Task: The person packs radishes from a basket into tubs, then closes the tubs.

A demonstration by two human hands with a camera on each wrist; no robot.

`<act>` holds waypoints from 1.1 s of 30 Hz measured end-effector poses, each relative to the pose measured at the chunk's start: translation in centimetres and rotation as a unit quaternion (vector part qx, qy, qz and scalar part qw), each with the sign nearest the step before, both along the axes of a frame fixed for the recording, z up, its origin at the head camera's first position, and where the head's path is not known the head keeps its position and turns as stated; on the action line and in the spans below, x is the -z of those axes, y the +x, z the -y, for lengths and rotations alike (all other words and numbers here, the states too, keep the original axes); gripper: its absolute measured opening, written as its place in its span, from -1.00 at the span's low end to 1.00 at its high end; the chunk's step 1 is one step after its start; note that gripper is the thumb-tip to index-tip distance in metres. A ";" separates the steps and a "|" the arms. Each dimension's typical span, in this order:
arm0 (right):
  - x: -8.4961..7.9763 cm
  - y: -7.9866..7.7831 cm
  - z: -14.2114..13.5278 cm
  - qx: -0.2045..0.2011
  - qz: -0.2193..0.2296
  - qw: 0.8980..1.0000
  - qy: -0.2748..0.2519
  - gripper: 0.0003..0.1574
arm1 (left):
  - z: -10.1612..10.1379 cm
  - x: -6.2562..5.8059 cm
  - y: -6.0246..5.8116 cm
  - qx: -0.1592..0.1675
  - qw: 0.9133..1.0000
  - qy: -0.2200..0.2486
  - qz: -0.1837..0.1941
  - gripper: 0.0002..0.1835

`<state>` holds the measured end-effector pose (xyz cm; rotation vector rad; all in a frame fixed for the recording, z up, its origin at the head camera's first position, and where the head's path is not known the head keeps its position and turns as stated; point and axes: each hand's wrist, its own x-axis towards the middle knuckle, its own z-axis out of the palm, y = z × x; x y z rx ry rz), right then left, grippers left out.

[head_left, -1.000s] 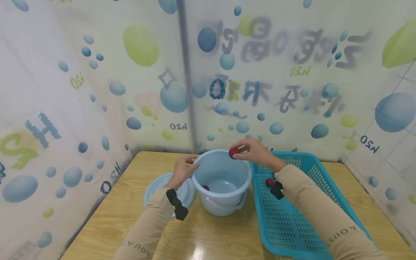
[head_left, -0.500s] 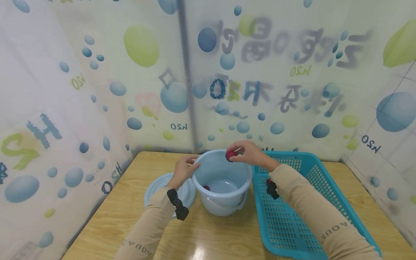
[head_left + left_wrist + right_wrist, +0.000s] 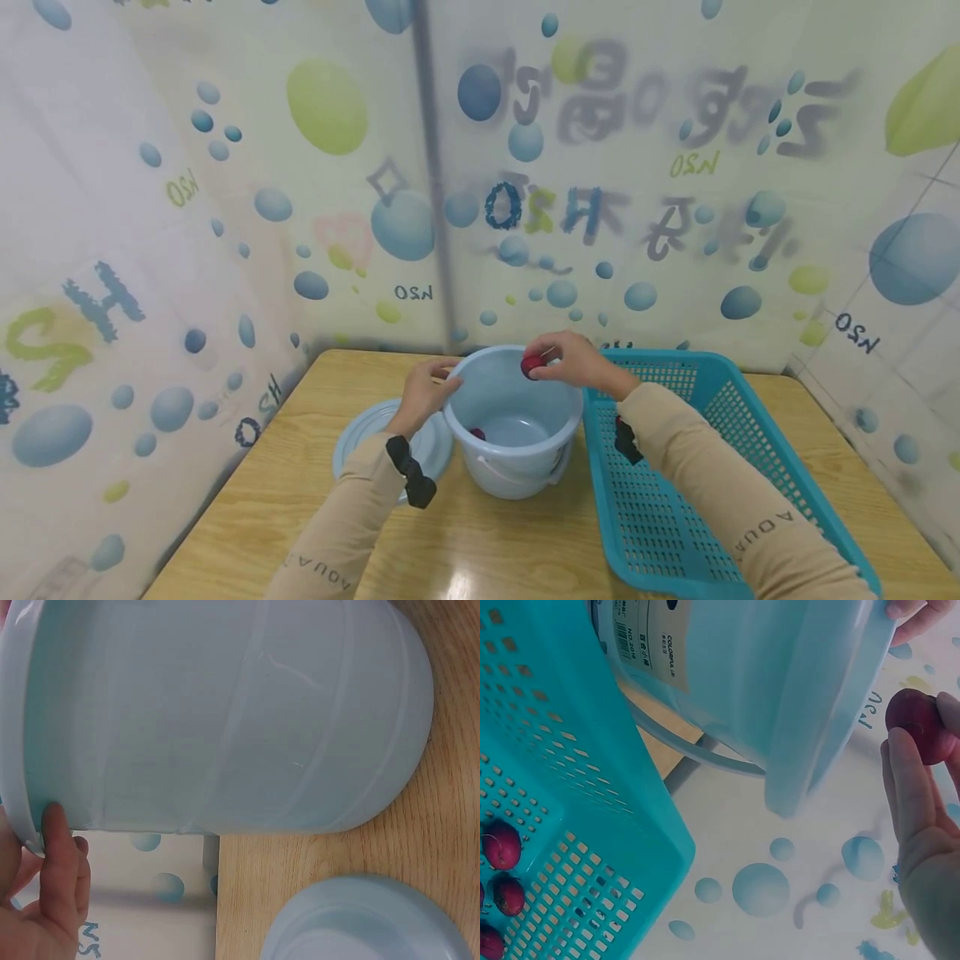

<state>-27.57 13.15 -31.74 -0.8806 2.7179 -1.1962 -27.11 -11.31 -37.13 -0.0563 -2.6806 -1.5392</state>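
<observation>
My left hand [image 3: 422, 395] grips the left rim of a light blue bucket [image 3: 504, 477], fingers outside it in the left wrist view. Between the thumb and fingers of my right hand [image 3: 576, 362] is a dark red plum [image 3: 532, 367], held over the bucket's open top, near its back right rim. Inside the bucket, another dark red plum [image 3: 477, 433] lies low on the left side. The right wrist view shows the held plum from close by, apart from the rim.
A turquoise slotted basket [image 3: 609, 533] stands right of the bucket, under my right forearm. Several dark red plums [image 3: 501, 845] lie in it. The light blue lid [image 3: 358, 429] lies on the wooden table [image 3: 480, 550] at the left. A printed curtain [image 3: 352, 250] hangs behind.
My right hand has moved slightly left and then down with the plum, further over the bucket's opening. The left hand keeps its hold on the rim.
</observation>
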 end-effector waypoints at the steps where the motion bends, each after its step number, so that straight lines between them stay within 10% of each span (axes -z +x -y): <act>1: 0.1 0.0 0.0 -0.001 0.001 1.000 0.000 -0.70 | 0.0 0.0 0.0 0.001 1.000 0.000 -0.001 -0.67; 33: -0.5 0.5 -1.5 0.028 -0.009 0.999 -0.023 -0.68 | -0.1 -0.1 0.2 0.005 1.000 0.014 0.013 -0.67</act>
